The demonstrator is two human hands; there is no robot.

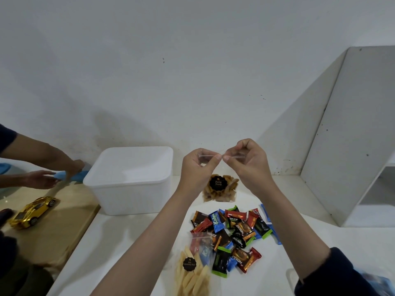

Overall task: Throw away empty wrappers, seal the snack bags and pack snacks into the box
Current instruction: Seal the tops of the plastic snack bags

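Pinching the zip strip of a clear snack bag (220, 189) between left hand (197, 167) and right hand (249, 165), thumbs meeting at the middle, brown crisps hanging below. Sealing step, seemingly midway. Next: sliding pinches outward along the strip. Below the wrists, wrapped snacks (235, 233); left of the left hand, lidded white box (130, 180).
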